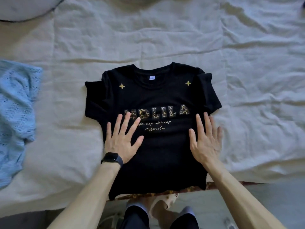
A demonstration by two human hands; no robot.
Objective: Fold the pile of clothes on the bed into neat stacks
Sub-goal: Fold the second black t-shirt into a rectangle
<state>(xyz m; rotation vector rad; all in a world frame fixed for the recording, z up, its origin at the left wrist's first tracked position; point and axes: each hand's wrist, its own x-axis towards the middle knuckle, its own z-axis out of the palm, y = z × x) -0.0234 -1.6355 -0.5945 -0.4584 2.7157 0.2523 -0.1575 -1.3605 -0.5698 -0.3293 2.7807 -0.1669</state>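
The black T-shirt (pixel 158 100) lies flat and front-up on the bed (pixel 165 38). Its neck points to 12 o'clock, and its hem at 6 o'clock hangs just over the bed's near edge. Short sleeves stick out at 9 and 3 o'clock.

Both hands lie palm-down on its lower half with fingers straight and spread wide, holding nothing. The left hand (pixel 123 139) rests at about 8 o'clock from the shirt's middle, its fingertips touching the leopard-print letters. The right hand (pixel 204 141) rests at about 4 o'clock on the shirt's side edge, with its outer fingers at or just past the edge.

A dark watch (pixel 112 158) sits on the left wrist. Well apart at 9 o'clock lies a crumpled blue knit garment (pixel 16 113). A pillow (pixel 24 7) lies far off at 11 o'clock.
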